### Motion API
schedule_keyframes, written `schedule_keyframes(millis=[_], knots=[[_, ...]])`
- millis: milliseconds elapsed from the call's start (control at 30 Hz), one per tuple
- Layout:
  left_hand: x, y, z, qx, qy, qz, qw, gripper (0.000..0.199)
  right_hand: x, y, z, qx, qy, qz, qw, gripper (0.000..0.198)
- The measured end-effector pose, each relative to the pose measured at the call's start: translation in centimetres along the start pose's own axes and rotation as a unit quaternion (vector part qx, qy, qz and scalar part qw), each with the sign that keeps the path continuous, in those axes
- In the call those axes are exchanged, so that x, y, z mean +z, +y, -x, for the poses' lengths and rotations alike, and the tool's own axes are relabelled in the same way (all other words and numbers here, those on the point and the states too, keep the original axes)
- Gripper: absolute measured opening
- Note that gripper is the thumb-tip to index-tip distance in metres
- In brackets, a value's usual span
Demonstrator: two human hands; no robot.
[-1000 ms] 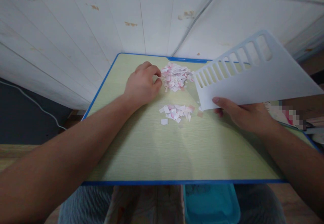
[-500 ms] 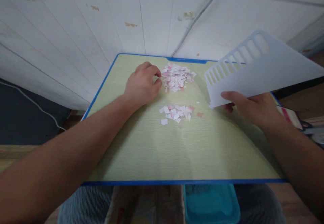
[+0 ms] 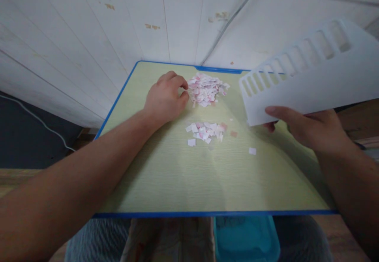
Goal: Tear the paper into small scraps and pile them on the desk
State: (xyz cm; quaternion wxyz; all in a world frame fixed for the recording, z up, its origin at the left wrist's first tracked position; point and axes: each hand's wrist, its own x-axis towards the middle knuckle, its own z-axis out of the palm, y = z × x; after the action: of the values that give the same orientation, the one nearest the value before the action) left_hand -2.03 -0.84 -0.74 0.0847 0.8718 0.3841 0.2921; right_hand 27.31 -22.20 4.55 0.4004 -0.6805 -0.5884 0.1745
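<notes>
My right hand (image 3: 314, 126) grips a white plastic sheet with a row of slots (image 3: 299, 92) by its lower edge, thumb on the near face. The sheet is held tilted over the right side of the table. My left hand (image 3: 167, 96) rests on the table with curved fingers, thumb and index apart. Its fingertips are at the left edge of a large heap of white and pink paper scraps (image 3: 207, 88). Closer to me lies a smaller heap of paper scraps (image 3: 205, 131). One loose paper scrap (image 3: 252, 151) lies to the right of it.
The pale table (image 3: 166, 175) has a blue rim and stands against a white panelled wall (image 3: 183, 25). A grey cable (image 3: 231, 19) runs down the wall behind it. Below the front edge are a blue plastic tub (image 3: 248, 240) and an open bag-like container (image 3: 171, 240).
The slotted sheet has shifted slightly to the right and turned in my right hand. A paper scrap now lies on the table below it. My left hand has barely moved.
</notes>
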Motion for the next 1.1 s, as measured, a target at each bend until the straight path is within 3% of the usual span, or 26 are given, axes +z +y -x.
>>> schedule_keyframes(millis=[100, 300, 533, 600, 700, 800, 1100], knots=[[-0.1, 0.0, 0.0, 0.000, -0.003, -0.002, 1.000, 0.016, 0.0, 0.8, -0.8, 0.003, 0.044, 0.021, 0.999, 0.045], [-0.1, 0.0, 0.0, 0.003, -0.002, -0.004, 1.000, 0.018, -0.2, 2.4, -0.7, 0.021, 0.010, 0.111, 0.994, 0.049], [0.4, -0.3, 0.0, 0.004, 0.019, 0.023, 1.000, 0.017, -2.6, 1.0, 0.7, 0.023, -0.166, 0.070, 0.983, 0.038], [0.3, -0.2, 0.0, 0.003, 0.015, 0.030, 0.999, 0.018, -2.4, 0.5, 0.7, 0.010, -0.147, 0.079, 0.986, 0.043], [0.2, -0.1, -0.1, -0.001, 0.012, 0.034, 0.999, 0.019, -1.0, 0.0, 0.3, -0.019, -0.064, 0.083, 0.994, 0.063], [0.2, -0.1, -0.1, 0.004, 0.009, 0.018, 1.000, 0.017, 0.8, -0.2, 0.2, 0.005, -0.022, 0.036, 0.999, 0.060], [0.4, 0.1, -0.1, 0.001, 0.011, 0.032, 0.999, 0.019, 4.2, -0.7, 0.4, 0.054, -0.059, 0.021, 0.997, 0.056]])
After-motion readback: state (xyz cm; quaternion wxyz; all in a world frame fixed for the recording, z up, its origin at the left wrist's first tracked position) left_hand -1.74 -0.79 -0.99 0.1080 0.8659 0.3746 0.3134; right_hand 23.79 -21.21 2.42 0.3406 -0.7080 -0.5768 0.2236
